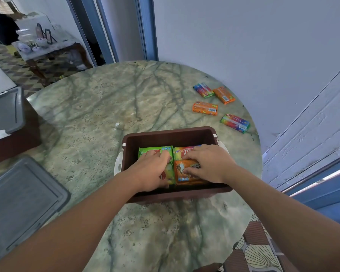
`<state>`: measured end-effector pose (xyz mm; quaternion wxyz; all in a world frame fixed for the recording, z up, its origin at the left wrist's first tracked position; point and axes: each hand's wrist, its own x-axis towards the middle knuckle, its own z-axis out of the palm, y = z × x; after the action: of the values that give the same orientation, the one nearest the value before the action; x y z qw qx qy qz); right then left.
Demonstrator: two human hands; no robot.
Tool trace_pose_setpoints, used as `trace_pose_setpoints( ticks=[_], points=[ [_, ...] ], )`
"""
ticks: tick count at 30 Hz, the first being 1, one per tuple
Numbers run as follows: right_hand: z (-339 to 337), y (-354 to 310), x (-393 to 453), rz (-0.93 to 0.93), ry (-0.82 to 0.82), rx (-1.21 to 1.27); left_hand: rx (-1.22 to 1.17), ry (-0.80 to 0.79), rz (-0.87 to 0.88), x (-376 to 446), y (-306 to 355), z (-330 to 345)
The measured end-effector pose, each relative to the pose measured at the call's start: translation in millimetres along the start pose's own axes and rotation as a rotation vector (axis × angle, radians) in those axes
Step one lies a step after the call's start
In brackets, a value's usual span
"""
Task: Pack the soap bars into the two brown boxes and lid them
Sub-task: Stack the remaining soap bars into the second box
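Observation:
An open brown box (165, 135) stands on the marble table in front of me, with several wrapped soap bars packed inside. My left hand (149, 171) rests on the green bars (153, 151) at the box's left, fingers curled over them. My right hand (210, 163) holds an orange bar (185, 171) at the right side, fingers and thumb curled round it. Several loose bars lie on the table at the far right, among them an orange one (204, 108) and a rainbow-coloured one (235, 122). A second brown box (12, 142) sits at the left edge with a grey lid (6, 110) on it.
Another grey lid (22, 201) lies flat at the table's near left. The round table (106, 107) stands against a white wall on the right. Beyond the far left edge are a patterned floor and a small table with objects.

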<state>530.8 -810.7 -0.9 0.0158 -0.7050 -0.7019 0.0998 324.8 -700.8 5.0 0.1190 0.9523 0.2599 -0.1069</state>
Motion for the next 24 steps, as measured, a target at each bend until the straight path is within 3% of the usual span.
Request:
trace_pose_setpoints(
  ticks=[4, 8, 11, 21, 24],
  points=[
    [2, 3, 1, 0.002, 0.003, 0.014, -0.171, 0.181, -0.026, -18, -1, -25],
    [3, 4, 2, 0.000, 0.014, 0.027, -0.549, 0.425, -0.254, -35, -9, -37],
    [3, 3, 3, -0.008, 0.022, 0.029, -0.747, 0.380, -0.425, -37, -9, -19],
    [2, 1, 0, -0.030, 0.057, 0.023, -0.106, 0.071, -0.426, -33, 3, 6],
    [3, 2, 0, -0.030, 0.053, 0.023, 0.175, 0.103, -0.334, -24, 2, 12]
  ],
)
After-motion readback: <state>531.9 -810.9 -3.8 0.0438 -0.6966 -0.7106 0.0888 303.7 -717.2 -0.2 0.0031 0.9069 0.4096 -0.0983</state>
